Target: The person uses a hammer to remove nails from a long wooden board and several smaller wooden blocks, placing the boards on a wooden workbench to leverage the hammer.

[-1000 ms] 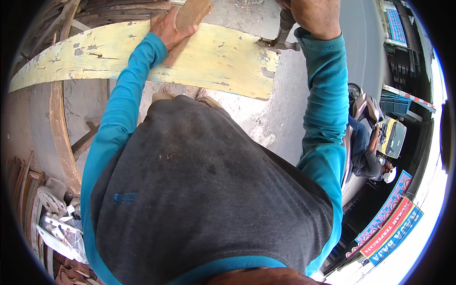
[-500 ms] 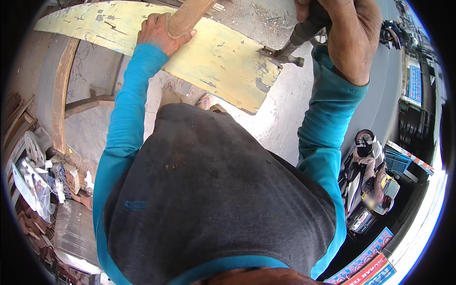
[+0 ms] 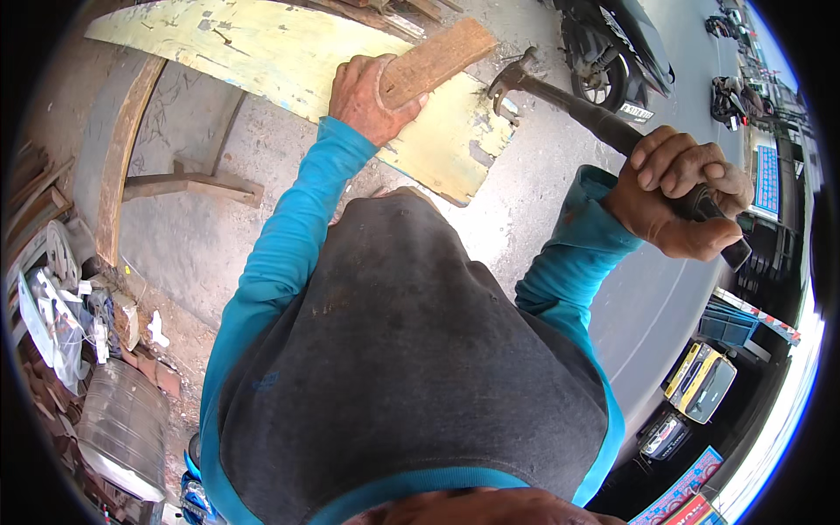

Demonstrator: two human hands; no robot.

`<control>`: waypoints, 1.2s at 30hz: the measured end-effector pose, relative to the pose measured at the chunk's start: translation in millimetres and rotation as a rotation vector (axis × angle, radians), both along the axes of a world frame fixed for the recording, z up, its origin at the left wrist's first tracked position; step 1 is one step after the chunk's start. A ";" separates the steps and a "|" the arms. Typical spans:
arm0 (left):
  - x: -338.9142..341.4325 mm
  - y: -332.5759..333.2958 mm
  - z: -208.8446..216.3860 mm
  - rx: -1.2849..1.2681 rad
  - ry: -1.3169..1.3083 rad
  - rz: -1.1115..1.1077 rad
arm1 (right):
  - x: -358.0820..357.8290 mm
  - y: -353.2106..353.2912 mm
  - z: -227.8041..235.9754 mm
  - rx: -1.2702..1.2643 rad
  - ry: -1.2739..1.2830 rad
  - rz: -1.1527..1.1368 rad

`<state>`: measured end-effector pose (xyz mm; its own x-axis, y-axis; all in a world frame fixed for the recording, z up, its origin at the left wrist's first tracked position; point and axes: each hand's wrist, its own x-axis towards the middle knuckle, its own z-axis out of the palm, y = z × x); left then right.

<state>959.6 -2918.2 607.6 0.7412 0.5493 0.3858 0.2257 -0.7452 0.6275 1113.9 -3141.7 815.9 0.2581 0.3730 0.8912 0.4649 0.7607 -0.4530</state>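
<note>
A long board with flaking pale yellow paint [image 3: 289, 61] stretches from the far left to the middle in front of me. My left hand [image 3: 363, 101] is closed round the near end of a short wooden block [image 3: 446, 59], which lies slantwise over the board. My right hand [image 3: 678, 192] grips the handle end of a claw hammer [image 3: 604, 122], out to the right. The hammer's head sits at the board's right end, its claw against or just over the surface; what lies under the claw is too small to tell. A bent nail [image 3: 223, 38] sticks up farther left on the board.
Wooden frame pieces [image 3: 127, 157] stand under and beside the board at left. A parked black motorcycle [image 3: 608, 52] is beyond the hammer. Lower left hold a metal drum [image 3: 122, 420] and piled scrap [image 3: 61, 324]. A road [image 3: 656, 280] with vehicles runs along the right.
My left hand and the block have shifted right along the board. My right hand has swung out right and nearer, so the hammer's handle now slants toward the lower right.
</note>
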 end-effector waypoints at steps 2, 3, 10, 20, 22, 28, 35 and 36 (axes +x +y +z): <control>-0.1 -2.5 -2.3 -0.083 -0.176 -0.008 | -8.7 -9.6 2.0 -0.032 0.029 -0.084; 0.3 -4.6 -3.2 -0.088 -0.180 -0.005 | -17.2 -9.1 4.5 -0.067 0.210 -0.265; 2.6 -9.9 -7.4 0.017 -0.215 0.085 | -3.2 -23.3 -6.8 -0.046 0.207 -0.145; -2.0 -42.2 4.4 -0.139 -0.052 0.317 | 56.4 5.2 13.6 -0.107 -0.020 0.653; -1.4 -47.8 5.5 -0.125 -0.069 0.307 | 40.8 34.1 24.1 -0.092 0.072 0.415; 5.5 -60.3 6.3 -0.090 -0.027 0.397 | 14.5 113.4 48.4 -0.144 -0.011 0.114; 11.6 -63.6 12.5 -0.053 -0.079 0.430 | 36.3 39.4 44.8 -0.124 0.071 0.303; 12.2 -60.5 10.1 -0.045 -0.081 0.439 | 35.4 34.2 48.4 -0.138 0.072 0.327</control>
<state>971.7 -2978.7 617.7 0.4028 0.8226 0.4014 0.4635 -0.5614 0.6855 1149.3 -3107.4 864.4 0.1656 0.5620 0.8104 0.1697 0.7932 -0.5848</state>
